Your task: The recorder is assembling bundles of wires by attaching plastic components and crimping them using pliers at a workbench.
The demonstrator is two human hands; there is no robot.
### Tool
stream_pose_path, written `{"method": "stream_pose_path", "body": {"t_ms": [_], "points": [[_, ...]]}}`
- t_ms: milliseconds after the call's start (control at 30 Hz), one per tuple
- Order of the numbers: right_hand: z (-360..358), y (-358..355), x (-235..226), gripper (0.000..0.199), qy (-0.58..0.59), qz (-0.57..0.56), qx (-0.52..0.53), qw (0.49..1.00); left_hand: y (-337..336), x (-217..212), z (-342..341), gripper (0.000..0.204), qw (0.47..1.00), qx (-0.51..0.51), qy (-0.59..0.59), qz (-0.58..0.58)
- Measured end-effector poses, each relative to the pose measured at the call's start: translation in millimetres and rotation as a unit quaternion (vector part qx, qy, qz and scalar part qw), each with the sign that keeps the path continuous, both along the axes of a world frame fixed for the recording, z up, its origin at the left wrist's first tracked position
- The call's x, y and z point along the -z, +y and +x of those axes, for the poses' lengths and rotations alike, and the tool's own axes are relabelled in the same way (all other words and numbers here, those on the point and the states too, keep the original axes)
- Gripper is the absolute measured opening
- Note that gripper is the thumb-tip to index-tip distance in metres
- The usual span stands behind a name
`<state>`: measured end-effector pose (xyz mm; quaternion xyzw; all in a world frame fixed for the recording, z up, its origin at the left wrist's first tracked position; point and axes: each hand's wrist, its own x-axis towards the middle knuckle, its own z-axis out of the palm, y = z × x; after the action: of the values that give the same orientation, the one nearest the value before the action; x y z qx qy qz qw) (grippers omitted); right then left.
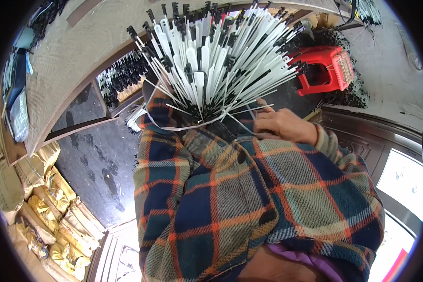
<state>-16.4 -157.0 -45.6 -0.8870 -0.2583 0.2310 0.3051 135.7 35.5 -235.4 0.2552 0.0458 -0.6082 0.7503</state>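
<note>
A big fan-shaped bundle of white and black plastic ties (pixel 216 56) stands upright in front of my chest, its stems gathered low at the middle. My right hand (pixel 279 124) rests at the base of the bundle on its right side, fingers curled around stems and a thin white strip. Most of my left hand (pixel 156 96) is hidden behind the bundle's left side, and only a bit shows above my plaid sleeve (pixel 162 155); it seems to clasp the bundle's base.
A red plastic stool (pixel 326 68) stands at the upper right on a dark floor. More black-tipped ties lie in a wooden tray (pixel 122 77) at the left. A wooden board (pixel 70 61) curves across the upper left. Yellow sacks (pixel 47 211) pile at the lower left.
</note>
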Motion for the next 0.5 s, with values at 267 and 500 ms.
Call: {"method": "stream_pose_path", "body": {"t_ms": [267,500], "points": [[-27,-74,20,0.018,0.295,0.186,0.396,0.849,-11,2,-4,0.074,0.998,0.052,0.039,0.012],[-8,-82,92,0.017,0.14,0.559,0.529,0.623,-22,-2,3,0.073,0.993,0.092,0.061,0.033]]}}
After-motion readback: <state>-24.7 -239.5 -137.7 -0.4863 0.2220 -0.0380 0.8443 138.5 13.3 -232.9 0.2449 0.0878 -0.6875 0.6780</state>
